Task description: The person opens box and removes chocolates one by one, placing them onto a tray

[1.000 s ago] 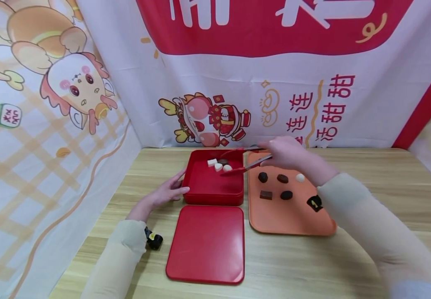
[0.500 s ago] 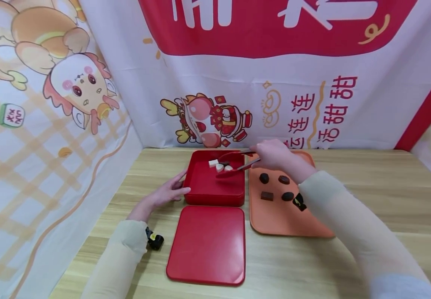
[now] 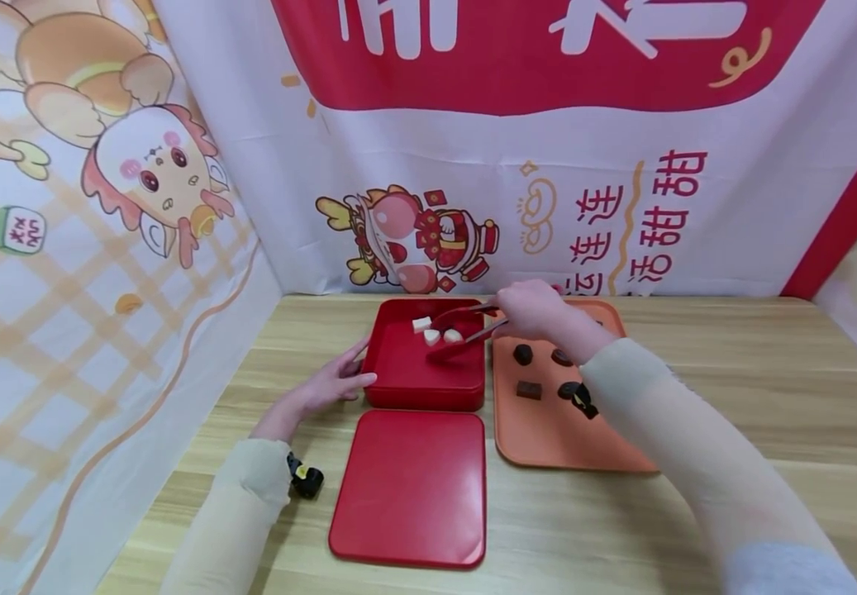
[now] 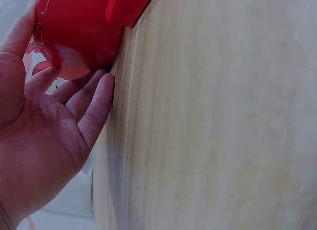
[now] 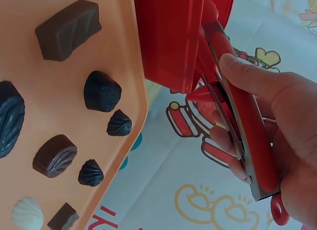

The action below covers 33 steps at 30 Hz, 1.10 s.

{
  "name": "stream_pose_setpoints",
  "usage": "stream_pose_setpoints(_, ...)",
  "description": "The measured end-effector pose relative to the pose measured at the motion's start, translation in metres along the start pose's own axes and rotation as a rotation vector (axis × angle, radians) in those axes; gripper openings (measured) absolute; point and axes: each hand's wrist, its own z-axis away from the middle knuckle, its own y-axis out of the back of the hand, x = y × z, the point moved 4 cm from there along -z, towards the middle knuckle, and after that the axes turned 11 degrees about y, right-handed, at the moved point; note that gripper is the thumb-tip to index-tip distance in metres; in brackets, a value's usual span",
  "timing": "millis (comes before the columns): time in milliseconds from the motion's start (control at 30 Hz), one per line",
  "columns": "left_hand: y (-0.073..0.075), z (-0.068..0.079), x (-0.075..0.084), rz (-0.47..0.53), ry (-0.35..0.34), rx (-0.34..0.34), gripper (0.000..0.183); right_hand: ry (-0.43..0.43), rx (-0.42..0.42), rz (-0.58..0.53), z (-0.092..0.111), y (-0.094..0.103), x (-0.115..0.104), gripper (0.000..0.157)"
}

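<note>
My right hand (image 3: 530, 310) grips red-and-metal tongs (image 5: 250, 141) by their handles, thumb along one arm. Their red tips reach into the open red box (image 3: 424, 398), spread apart around the sweets. Inside, a white square sweet (image 3: 422, 324) and two rounded white ones, one of them this white sweet (image 3: 431, 337), lie near the back. A dark chocolate there is mostly hidden by the upper tip; whether the tongs touch it I cannot tell. With fingers stretched, my left hand (image 3: 335, 382) touches the box's left side; in the left wrist view, thumb and fingertips rest against its red wall.
A red lid (image 3: 409, 487) lies flat in front of the box. On the right, an orange tray (image 3: 569, 438) bears several chocolates, such as a rectangular dark one (image 3: 528, 390), and a white shell-like sweet (image 5: 27, 213). A printed cloth (image 3: 398, 149) hangs behind the wooden table (image 3: 755, 372).
My right hand has moved left with the tongs, and their tips have shifted slightly left inside the box, now covering most of the dark chocolate. The left hand has stayed at the box.
</note>
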Motion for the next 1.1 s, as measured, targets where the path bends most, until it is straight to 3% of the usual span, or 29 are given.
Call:
stream_pose_setpoints(233, 0.0, 0.0, 0.001, 0.006, -0.012, -0.006, 0.078, 0.018, -0.018, -0.006, -0.004, -0.003, -0.002, 0.041)
stream_pose_setpoints(767, -0.002, 0.0, 0.002, 0.008, -0.007, 0.0, 0.077, 0.027, 0.004, -0.049, -0.001, -0.007, -0.002, 0.036)
stream_pose_setpoints(1100, 0.0, -0.003, -0.002, 0.008, 0.003, 0.008, 0.078, 0.016, 0.085, -0.097, 0.01, 0.002, -0.003, 0.042)
